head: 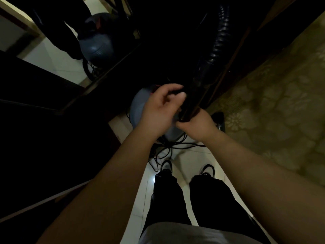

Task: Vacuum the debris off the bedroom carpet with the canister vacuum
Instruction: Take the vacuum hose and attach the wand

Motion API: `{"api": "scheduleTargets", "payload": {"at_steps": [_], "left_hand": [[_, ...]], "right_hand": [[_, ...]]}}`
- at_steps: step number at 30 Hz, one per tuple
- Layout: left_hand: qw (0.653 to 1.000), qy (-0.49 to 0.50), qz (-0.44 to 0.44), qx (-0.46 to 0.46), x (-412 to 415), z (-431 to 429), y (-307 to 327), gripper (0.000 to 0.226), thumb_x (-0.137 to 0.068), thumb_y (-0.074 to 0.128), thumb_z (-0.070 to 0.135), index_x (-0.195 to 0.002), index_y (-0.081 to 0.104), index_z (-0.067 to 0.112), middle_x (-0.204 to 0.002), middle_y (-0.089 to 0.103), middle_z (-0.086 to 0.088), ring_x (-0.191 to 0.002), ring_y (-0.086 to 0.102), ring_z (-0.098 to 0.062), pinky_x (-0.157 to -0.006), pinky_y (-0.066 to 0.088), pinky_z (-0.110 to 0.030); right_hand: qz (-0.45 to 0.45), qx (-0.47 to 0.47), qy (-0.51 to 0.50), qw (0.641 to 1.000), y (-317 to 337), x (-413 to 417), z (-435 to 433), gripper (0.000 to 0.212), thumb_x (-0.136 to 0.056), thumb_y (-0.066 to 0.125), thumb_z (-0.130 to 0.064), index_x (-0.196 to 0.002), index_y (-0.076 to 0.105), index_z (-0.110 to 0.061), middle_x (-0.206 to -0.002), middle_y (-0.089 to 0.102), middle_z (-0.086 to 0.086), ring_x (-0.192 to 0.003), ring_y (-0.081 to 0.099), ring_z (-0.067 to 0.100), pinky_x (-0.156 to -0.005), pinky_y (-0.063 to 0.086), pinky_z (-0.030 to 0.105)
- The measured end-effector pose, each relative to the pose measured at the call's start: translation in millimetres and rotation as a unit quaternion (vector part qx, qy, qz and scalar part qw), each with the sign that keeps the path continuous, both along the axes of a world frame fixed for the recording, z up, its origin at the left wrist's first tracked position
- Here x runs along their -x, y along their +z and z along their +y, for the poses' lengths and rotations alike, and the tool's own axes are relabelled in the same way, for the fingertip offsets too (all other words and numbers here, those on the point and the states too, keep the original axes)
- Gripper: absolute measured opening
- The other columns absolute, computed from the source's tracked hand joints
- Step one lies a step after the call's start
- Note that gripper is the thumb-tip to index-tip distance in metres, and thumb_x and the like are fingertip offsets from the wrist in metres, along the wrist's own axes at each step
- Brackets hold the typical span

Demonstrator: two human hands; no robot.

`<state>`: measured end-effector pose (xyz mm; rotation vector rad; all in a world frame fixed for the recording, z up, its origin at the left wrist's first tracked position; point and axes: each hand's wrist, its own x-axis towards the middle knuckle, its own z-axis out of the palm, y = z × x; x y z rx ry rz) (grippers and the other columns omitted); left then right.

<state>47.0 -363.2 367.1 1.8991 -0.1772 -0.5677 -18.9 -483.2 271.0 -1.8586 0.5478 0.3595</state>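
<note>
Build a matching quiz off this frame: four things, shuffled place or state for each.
Things:
1. wand
2. canister
3. carpet
4. cord

States:
a. tangled on the tiles by the shoes
b. patterned, on the right
c. gripped by left hand and right hand
d. blue-grey, below the hands

Pairs: 1-c, 2-d, 3-b, 4-a

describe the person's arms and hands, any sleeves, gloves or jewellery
The left forearm and right forearm are bare to the frame edge, no sleeves. The left hand and right hand wear no gloves; no watch or rings show.
</note>
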Motion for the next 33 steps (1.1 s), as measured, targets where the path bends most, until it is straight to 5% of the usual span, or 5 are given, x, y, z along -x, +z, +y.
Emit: {"api": "scheduleTargets", "payload": {"at_steps": [5, 9, 15, 23, 33], "left_hand": [[0.973, 0.123, 0.09, -0.172, -5.2, 66.4, -85.2, 0.004, -0.098, 0.063, 0.029, -0.097, 0.064, 0.026, -0.087, 0.068, 0.003, -0.077, 0.063, -0.012, -0.078, 0.057, -0.038], [0.953, 0.106, 0.156, -0.239, -24.1, 90.6, -160.5, 0.032, -0.093, 0.068, 0.029, -0.119, 0.055, 0.017, -0.103, 0.065, -0.003, -0.077, 0.06, -0.013, -0.062, 0.047, -0.025], [0.937, 0.066, 0.15, -0.309, -57.1, 107.7, -280.9, 0.099, -0.055, 0.067, 0.066, -0.137, 0.047, 0.015, -0.133, 0.059, -0.012, -0.117, 0.059, -0.035, -0.101, 0.051, -0.049], [0.934, 0.075, 0.191, -0.291, -79.9, 93.0, -315.1, 0.038, -0.077, 0.076, 0.023, -0.111, 0.067, 0.008, -0.114, 0.068, -0.015, -0.104, 0.065, -0.035, -0.096, 0.055, -0.048], [0.913, 0.139, 0.317, -0.217, 25.6, 60.9, -297.6, 0.055, -0.055, 0.079, 0.023, -0.106, 0.07, 0.004, -0.099, 0.073, -0.016, -0.084, 0.072, -0.032, -0.08, 0.062, -0.05]], "right_hand": [[0.013, 0.064, 0.023, 0.998, 18.7, -28.4, -3.3, 0.029, -0.086, 0.077, -0.024, -0.069, 0.054, -0.017, -0.068, 0.058, 0.001, -0.062, 0.056, 0.016, -0.056, 0.045, 0.031], [0.041, 0.099, 0.046, 0.993, 5.4, -34.1, 12.4, 0.033, -0.087, 0.074, -0.027, -0.067, 0.049, -0.022, -0.065, 0.052, -0.006, -0.057, 0.048, 0.006, -0.047, 0.032, 0.018], [0.069, 0.063, -0.049, 0.994, -34.0, 0.0, 17.4, 0.033, -0.088, 0.081, -0.039, -0.068, 0.056, -0.033, -0.066, 0.056, -0.016, -0.062, 0.053, -0.001, -0.053, 0.037, 0.017], [-0.006, 0.045, -0.111, 0.993, -42.5, 22.5, 4.8, 0.03, -0.087, 0.084, -0.027, -0.078, 0.056, -0.033, -0.073, 0.055, -0.014, -0.058, 0.052, -0.017, -0.053, 0.039, 0.004], [0.027, 0.067, -0.13, 0.989, -18.1, 117.9, -42.2, 0.042, -0.079, 0.083, -0.015, -0.063, 0.045, -0.024, -0.063, 0.046, -0.006, -0.059, 0.05, 0.014, -0.06, 0.045, 0.035]]}}
